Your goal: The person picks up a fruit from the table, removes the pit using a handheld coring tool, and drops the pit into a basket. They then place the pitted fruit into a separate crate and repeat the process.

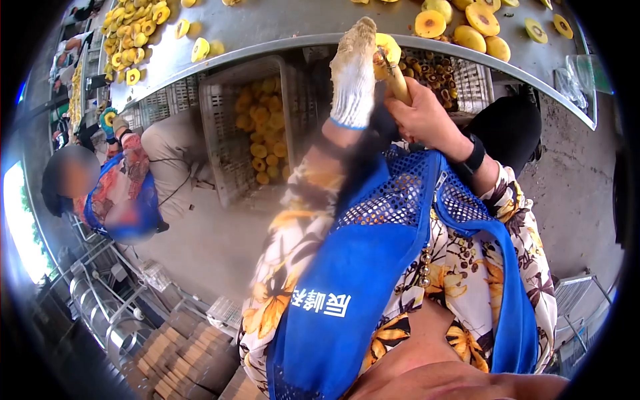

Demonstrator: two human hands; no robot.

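My left hand (355, 73), in a white knitted glove with brownish fingertips, holds a yellow fruit (388, 48) near the edge of the metal table (267, 41). My bare right hand (427, 117) is closed round the light handle of a tool (399, 85), whose metal end is at the fruit. The glove hides part of the left fingers. Beyond the hands, several cut yellow fruit halves (483, 20) with dark centres lie on the table.
Below the table edge stand a crate (215, 143) of yellow fruit and another crate (470, 83) with small dark-centred pieces. A heap of cut fruit (127, 40) lies at upper left. A co-worker (123, 180) sits at left. Clear plastic (573, 83) lies at the table's right end.
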